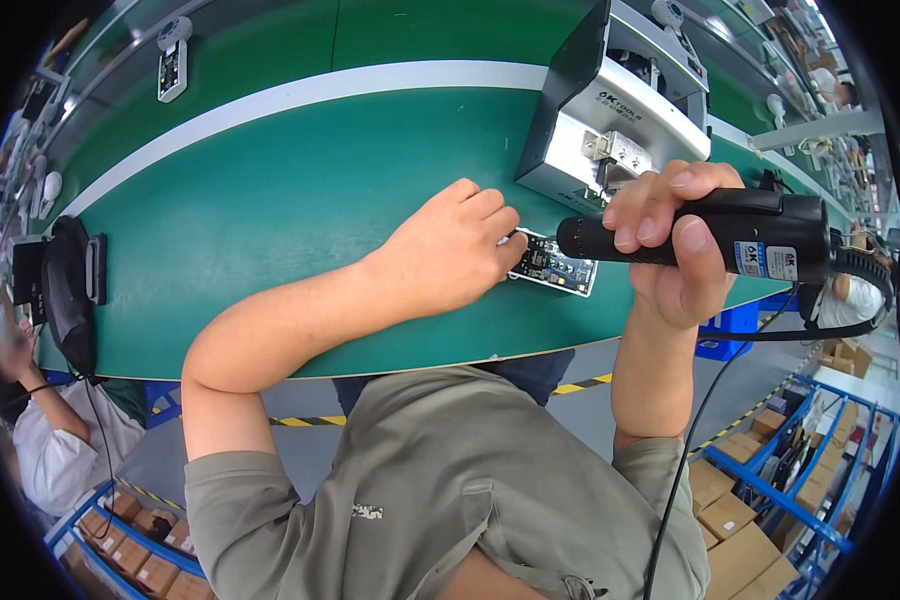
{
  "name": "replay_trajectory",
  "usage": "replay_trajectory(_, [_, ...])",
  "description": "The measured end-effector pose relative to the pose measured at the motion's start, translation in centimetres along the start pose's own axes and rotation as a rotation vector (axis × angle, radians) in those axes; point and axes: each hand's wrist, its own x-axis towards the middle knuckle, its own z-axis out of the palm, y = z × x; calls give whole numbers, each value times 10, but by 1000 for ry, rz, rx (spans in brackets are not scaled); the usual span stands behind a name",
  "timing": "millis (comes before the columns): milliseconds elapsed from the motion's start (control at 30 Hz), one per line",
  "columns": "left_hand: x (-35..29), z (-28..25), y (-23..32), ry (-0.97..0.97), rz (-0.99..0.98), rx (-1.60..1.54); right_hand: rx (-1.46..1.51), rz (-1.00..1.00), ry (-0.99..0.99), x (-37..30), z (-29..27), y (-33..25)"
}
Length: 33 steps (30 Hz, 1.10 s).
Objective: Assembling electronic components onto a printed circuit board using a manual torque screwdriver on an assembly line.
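Observation:
My right hand (675,235) is wrapped round a black electric screwdriver (790,230), a thick cylinder lying almost level in the view, with a ribbed cable at its right end. The screwdriver's nose reaches over a white-edged device (560,265) with an exposed dark circuit board. On the left edge of that device, my left hand (460,245) is closed with thumb and fingers, keeping it against the green bench. The screwdriver covers part of the board, and its tip is hard to make out.
Beyond the device stands a silver and black screw feeder machine (620,110). A white-and-black unit (173,70) lies at the far left, a black bag-like object (70,290) at the bench's left end. The screwdriver's cable hangs at right. A co-worker (60,440) sits left; blue racks (810,500) hold boxes.

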Motion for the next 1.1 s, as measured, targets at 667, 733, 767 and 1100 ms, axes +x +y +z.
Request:
replay_trajectory(667, [1,-1,-1,-126,-37,-47,23,63,102,3,12,5])
replay_trajectory(733, [0,0,0,-120,-42,-30,2,15,47,3,-1,-11])
replay_trajectory(767, [0,-1,0,-116,-45,-22,-15,-26,-1,5,-7,-19])
replay_trajectory(1100, [-1,-5,0,-133,-38,-23,-174,-246,-51,30,-26,-41])
